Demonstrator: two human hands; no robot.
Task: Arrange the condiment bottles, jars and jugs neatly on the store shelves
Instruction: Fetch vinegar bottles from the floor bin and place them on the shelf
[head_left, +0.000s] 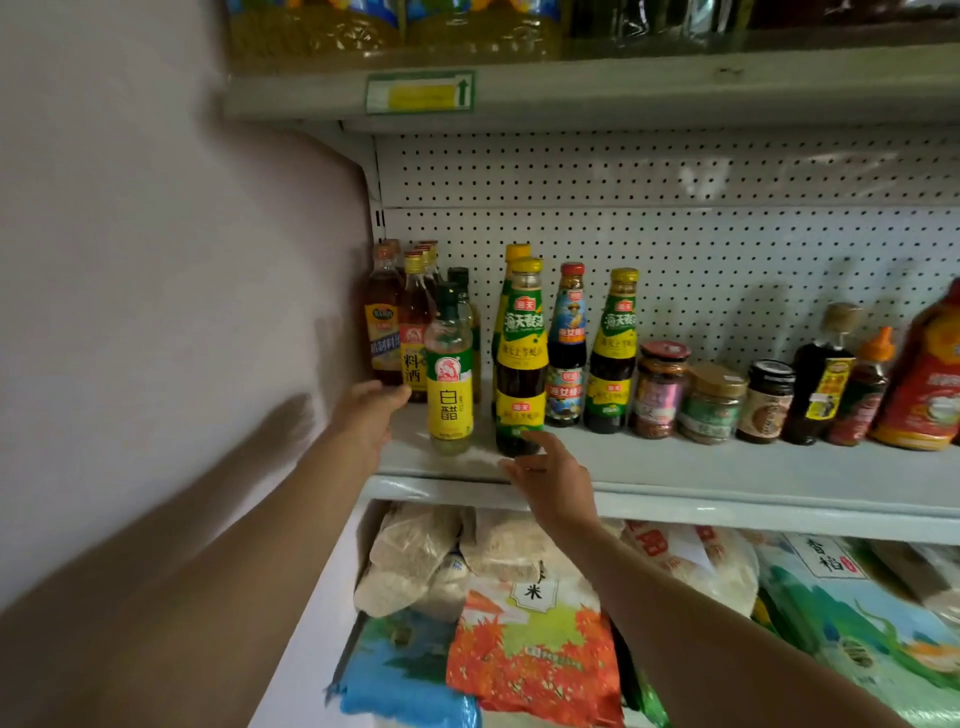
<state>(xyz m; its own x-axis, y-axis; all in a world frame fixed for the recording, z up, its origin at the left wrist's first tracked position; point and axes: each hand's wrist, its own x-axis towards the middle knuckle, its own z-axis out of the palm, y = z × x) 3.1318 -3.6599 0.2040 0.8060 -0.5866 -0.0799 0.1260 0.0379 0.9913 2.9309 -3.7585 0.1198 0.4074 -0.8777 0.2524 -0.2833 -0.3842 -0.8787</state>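
two bare hands are seen reaching up to the middle shelf (675, 467) of a store rack backed with white pegboard (675, 234). the left hand (363, 415) is held at the shelf's left end with fingers loosely extended, just beside the base of a cooking wine bottle (414, 332); whether it is touched cannot be told, and nothing is gripped. the right hand (553, 478) is raised at the shelf's front edge, fingers relaxed and spread, its fingertips just beside the foot of a yellow-capped dark sauce bottle (521, 364); nothing is held by it.

a white vinegar bottle (450, 384) with a green cap and yellow label is stood upright near the front edge, between the two hands. behind it, against the wall (156, 260), a cluster of amber bottles is packed. to the right a red-capped sauce bottle (569, 353) and a second yellow-capped bottle (613, 358) are stood upright in a row, followed by three jars (714, 402), a dark corked bottle (821, 374), an orange-nozzled bottle (865, 389) and a large red jug (930, 379).

bags of rice and grain (535, 649) are stacked on the shelf below.
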